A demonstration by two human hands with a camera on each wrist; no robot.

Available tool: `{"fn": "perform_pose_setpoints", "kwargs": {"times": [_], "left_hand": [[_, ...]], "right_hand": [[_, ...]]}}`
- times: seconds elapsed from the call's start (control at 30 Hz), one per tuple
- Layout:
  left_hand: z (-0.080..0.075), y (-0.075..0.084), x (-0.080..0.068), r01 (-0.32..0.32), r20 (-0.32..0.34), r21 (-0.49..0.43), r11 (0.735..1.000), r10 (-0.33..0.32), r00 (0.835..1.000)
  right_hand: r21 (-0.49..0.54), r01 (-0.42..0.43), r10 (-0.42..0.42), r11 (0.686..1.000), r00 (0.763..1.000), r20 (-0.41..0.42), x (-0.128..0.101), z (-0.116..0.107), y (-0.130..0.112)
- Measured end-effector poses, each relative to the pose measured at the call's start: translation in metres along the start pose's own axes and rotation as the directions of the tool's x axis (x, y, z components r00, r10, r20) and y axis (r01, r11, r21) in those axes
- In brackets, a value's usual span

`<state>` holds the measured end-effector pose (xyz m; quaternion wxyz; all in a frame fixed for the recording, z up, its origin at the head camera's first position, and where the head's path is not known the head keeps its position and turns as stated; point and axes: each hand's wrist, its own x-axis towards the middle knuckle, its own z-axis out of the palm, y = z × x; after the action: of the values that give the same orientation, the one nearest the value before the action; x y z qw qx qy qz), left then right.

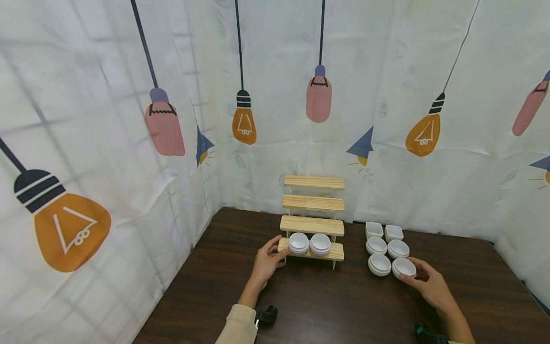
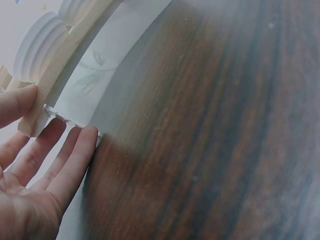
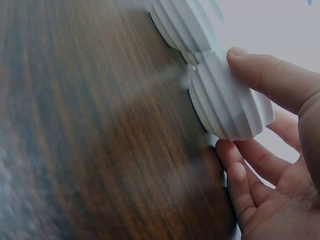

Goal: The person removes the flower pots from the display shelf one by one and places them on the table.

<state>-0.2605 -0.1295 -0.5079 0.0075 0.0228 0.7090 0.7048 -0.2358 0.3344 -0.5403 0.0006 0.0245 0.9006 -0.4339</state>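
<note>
A wooden tiered display stand (image 1: 312, 224) stands at the back of the table with several pale boards on clear supports. My left hand (image 1: 265, 263) holds the left end of its lowest board (image 2: 55, 75), thumb above and fingers beneath. Two round white bowls (image 1: 298, 242) sit side by side on that board. To the right, my right hand (image 1: 429, 284) grips a ridged white bowl (image 3: 225, 97) at the front right of a group, thumb on one side and fingers on the other. This bowl is down at the table surface, close beside another ridged bowl (image 3: 182, 25).
Behind the gripped bowl are more round bowls (image 1: 375, 245) in two columns, with two square white dishes (image 1: 374, 230) at the back. A dark wood table (image 1: 335, 306) lies under everything. White printed curtains (image 1: 275, 157) hang behind and along the left.
</note>
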Motion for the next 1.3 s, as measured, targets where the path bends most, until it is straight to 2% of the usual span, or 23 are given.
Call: {"fn": "perform_pose_setpoints", "kwargs": {"times": [0.47,0.83,1.13,1.3], "left_hand": [[0.001,0.000,-0.001,-0.005,-0.009,-0.003,1.000,0.005,1.000],[0.002,-0.016,0.009,0.014,-0.023,0.022,1.000,-0.013,1.000],[0.002,-0.007,0.003,0.011,-0.015,0.010,1.000,-0.011,1.000],[0.000,-0.020,0.011,0.012,-0.020,0.022,1.000,-0.011,1.000]], "right_hand": [[-0.001,0.005,-0.005,1.000,1.000,-0.010,0.001,0.002,0.001],[0.005,0.011,-0.011,1.000,1.000,-0.028,-0.001,0.002,0.000],[0.009,0.030,-0.030,0.999,0.998,-0.047,0.000,0.004,0.000],[0.012,0.029,-0.029,0.999,0.998,-0.048,0.000,0.005,-0.001]]}}
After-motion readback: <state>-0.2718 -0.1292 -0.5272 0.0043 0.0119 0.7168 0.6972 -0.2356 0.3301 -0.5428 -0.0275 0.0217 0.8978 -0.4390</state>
